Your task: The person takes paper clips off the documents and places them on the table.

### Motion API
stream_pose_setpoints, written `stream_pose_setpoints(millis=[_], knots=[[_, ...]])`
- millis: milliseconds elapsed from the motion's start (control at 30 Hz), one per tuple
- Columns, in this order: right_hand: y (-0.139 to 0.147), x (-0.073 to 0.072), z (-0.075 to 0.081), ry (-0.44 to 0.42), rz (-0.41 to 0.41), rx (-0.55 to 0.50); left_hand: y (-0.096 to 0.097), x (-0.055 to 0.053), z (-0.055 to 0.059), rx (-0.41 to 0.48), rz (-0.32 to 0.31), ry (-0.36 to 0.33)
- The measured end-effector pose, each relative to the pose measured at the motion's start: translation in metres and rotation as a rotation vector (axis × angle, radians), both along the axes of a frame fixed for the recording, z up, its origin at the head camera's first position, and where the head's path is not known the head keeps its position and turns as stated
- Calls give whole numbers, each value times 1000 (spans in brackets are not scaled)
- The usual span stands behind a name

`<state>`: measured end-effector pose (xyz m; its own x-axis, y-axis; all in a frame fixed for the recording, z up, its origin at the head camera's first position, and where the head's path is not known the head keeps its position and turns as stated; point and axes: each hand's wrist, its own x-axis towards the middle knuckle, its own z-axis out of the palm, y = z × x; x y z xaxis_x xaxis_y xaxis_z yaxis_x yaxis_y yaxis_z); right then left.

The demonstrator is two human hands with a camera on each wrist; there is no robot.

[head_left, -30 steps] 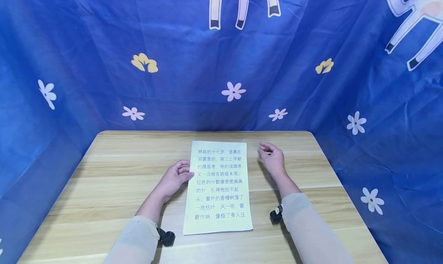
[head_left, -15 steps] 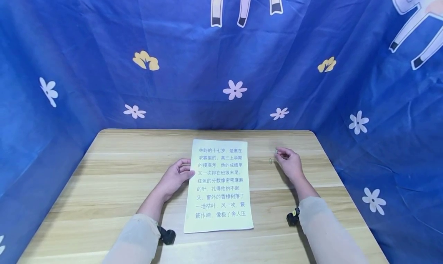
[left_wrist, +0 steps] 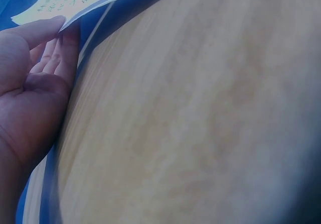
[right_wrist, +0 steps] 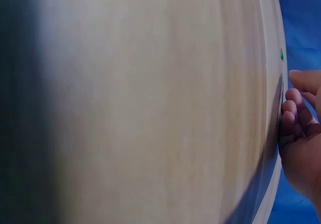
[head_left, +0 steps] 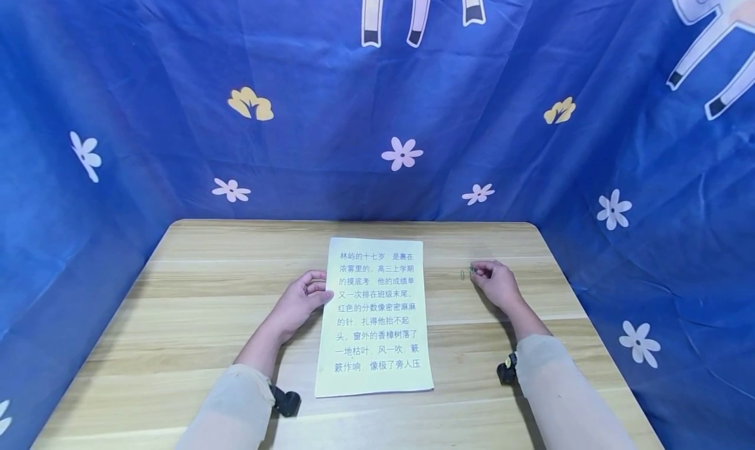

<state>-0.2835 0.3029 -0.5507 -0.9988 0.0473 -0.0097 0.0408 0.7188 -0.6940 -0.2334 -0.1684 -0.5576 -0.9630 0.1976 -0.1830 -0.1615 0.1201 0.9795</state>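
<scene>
A stack of yellowish paper sheets [head_left: 377,316] printed with large characters lies on the table in the head view. My left hand [head_left: 301,300] pinches its left edge; in the left wrist view the thumb is on top of the paper [left_wrist: 75,3] and the fingers are underneath. To the right of the stack, my right hand [head_left: 497,286] is low over the table, with a small green paper clip [head_left: 473,270] between thumb and fingertips, mostly covered. Just left of those fingertips lies another green paper clip [head_left: 463,274].
The light wooden table [head_left: 194,325] reaches back to a blue patterned curtain [head_left: 330,142], which also hangs at both sides. A black wrist camera [head_left: 286,403] is strapped at the left cuff and another wrist camera [head_left: 506,370] at the right one.
My right hand has moved right, away from the paper, then lower toward the table. The clip on the table has come into view beside it. My left hand stays at the paper's edge.
</scene>
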Motion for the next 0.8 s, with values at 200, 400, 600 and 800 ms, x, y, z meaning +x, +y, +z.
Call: stream_pose_setpoints(millis=[200, 400, 600, 800], knots=[[1, 0, -1, -30, 20, 35, 0, 0, 0, -7, -3, 2], [-1, 0, -1, -40, 41, 74, 0, 0, 0, -9, -2, 2], [-2, 0, -1, -31, 40, 83, 0, 1, 1, -5, -1, 2], [-1, 2, -1, -15, 51, 81, 0, 0, 0, -4, 0, 3]])
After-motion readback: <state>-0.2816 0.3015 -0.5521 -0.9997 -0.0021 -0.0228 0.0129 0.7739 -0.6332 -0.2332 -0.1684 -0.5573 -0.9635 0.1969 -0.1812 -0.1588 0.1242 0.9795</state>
